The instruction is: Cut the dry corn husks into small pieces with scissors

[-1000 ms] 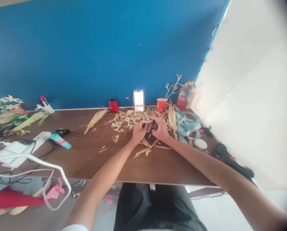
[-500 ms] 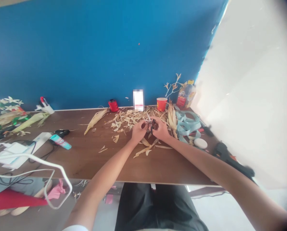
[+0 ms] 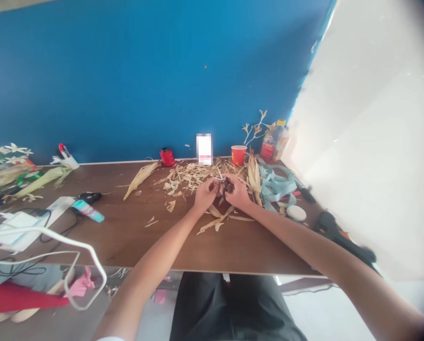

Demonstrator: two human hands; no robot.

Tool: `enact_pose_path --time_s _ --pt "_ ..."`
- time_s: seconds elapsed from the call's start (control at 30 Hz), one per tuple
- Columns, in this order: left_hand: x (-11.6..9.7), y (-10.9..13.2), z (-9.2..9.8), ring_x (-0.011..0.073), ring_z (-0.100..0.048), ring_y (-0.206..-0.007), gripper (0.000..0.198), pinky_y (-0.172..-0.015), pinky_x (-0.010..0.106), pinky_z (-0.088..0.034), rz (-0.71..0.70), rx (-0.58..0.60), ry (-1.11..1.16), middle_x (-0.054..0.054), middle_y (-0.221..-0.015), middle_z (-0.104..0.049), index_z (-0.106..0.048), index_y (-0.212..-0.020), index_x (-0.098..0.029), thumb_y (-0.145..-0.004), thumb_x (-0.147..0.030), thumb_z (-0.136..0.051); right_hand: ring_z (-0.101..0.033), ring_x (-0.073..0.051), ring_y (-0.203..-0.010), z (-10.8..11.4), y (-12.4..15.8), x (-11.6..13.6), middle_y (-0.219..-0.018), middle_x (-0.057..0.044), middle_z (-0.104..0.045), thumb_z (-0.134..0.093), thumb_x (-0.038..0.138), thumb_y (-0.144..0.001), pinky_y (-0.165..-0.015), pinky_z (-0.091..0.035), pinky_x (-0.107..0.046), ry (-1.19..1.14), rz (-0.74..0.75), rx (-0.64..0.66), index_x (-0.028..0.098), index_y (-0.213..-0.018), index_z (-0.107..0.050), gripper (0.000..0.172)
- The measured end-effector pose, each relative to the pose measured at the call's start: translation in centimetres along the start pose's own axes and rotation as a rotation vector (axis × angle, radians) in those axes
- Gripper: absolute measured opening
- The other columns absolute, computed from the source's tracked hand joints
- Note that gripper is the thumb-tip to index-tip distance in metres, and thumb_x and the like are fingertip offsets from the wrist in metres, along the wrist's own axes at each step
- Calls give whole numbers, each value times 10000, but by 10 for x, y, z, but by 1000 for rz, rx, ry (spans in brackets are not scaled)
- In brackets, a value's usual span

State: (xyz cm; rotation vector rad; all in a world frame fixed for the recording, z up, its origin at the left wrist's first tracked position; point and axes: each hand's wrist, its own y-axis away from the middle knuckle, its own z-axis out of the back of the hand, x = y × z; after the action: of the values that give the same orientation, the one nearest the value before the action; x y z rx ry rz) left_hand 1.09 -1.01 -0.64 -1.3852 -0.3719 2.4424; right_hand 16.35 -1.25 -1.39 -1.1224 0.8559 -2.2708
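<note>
Black-handled scissors [image 3: 225, 189] are in my right hand [image 3: 237, 192], whose fingers are through and around the handles. Their pale blades [image 3: 219, 176] point up and to the left, toward my other hand. My left hand [image 3: 204, 193] is closed in a pinch right beside the blades. Whatever lies between its fingertips is too small and shaded to make out. Behind both hands spreads a heap of dried corn husk scraps [image 3: 193, 174], and a few longer husk strips [image 3: 215, 221] lie just below them on the brown table [image 3: 155, 246].
A red paper cup [image 3: 238, 155], whole dried husk [image 3: 254, 177], plastic bottle [image 3: 275, 139] and blue ribbon [image 3: 277, 184] stand or lie on the right. Nearer is a black glue gun [image 3: 343, 237]. Leftward are a husk [image 3: 140, 180], blue tube [image 3: 88, 210] and white cables [image 3: 87, 246].
Almost nothing differs. The view has shifted very slightly, and both hands keep their place with the scissors between them.
</note>
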Motion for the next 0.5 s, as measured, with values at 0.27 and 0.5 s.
enact_pose_path --time_s 0.27,0.5 --pt "-1 1 2 129 -502 -559 264 -543 246 -341 -27 -19 -60 -16 -589 -550 -571 -696 -189 -871 -355 -464 -585 -152 -618 1 -1 2 -917 -9 -672 -548 164 -668 -644 -485 -283 -10 13 19 237 -1134 -543 471" --pt "-1 1 1 138 -515 -579 257 -570 259 -365 -27 -16 -9 -7 -601 -564 -581 -682 -187 -858 -354 -494 -588 -149 -607 2 -1 3 -892 4 -677 -555 176 -683 -644 -483 -282 3 -1 28 240 -1117 -546 439"
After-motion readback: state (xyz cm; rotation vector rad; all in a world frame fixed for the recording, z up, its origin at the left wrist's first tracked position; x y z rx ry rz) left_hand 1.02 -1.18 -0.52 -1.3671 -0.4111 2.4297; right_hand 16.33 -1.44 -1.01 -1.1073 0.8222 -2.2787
